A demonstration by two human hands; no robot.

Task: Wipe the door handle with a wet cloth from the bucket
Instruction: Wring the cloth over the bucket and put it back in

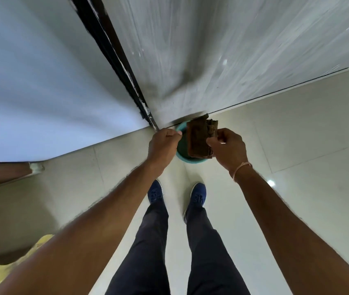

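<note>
A brown folded cloth [199, 138] hangs over a small teal bucket [190, 160] that stands on the floor against the grey door [211, 56]. My right hand [227, 149] pinches the cloth's right edge and holds it up. My left hand [164, 143] is closed into a fist just left of the bucket, apart from the cloth, and I see nothing in it. The door handle is out of view.
A dark door frame [114, 58] runs down to the floor between the white wall [31, 81] and the door. My blue shoes [198, 193] stand on pale floor tiles behind the bucket. A yellow object [9, 267] lies at lower left.
</note>
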